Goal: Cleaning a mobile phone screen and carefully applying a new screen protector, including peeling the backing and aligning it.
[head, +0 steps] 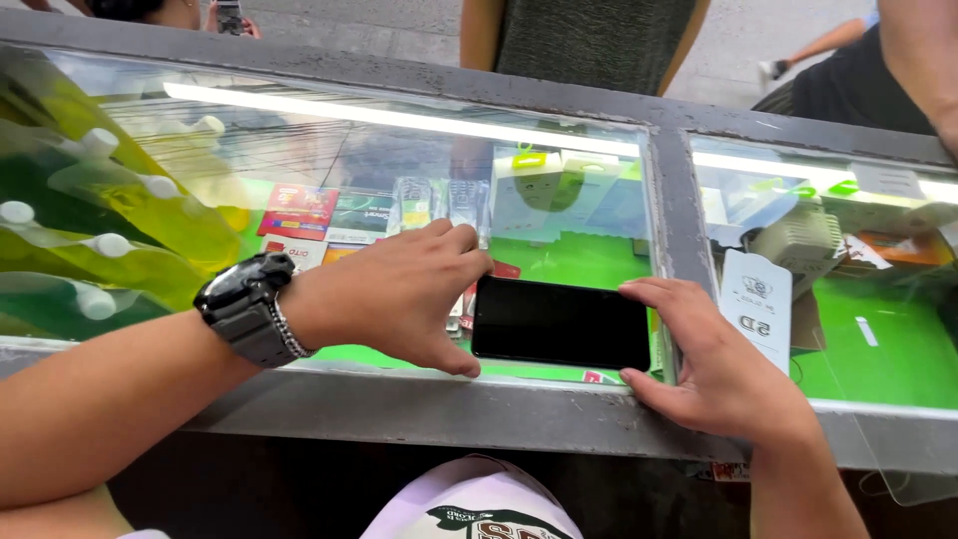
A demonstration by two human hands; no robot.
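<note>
Right now both hands frame a dark smartphone (561, 322) that lies flat, screen up, on the glass top of the bench (419, 404). The left hand (394, 294), with a chunky black watch (244, 307) on its wrist, sits at the phone's left end, fingers curled over the upper corner and thumb tucked at the lower corner, so it pinches that short edge. The right hand (714, 364) meets the opposite end with fingers laid along the top right corner and the palm beside the bench's metal divider; it touches the edge rather than closing round it. Between the two hands the black screen is bare and unlit.

Just beyond the right hand, a white screen-protector packet (755, 302) rests on the glass. Under the glass, past the left hand, lie coloured cards and small boxed chargers (544, 185). Other people stand on the far side of the bench.

Judging from the grip, the step in hand looks like squaring or steadying the phone. Any next move would call for holding both short edges evenly and keeping fingertips off the screen.
</note>
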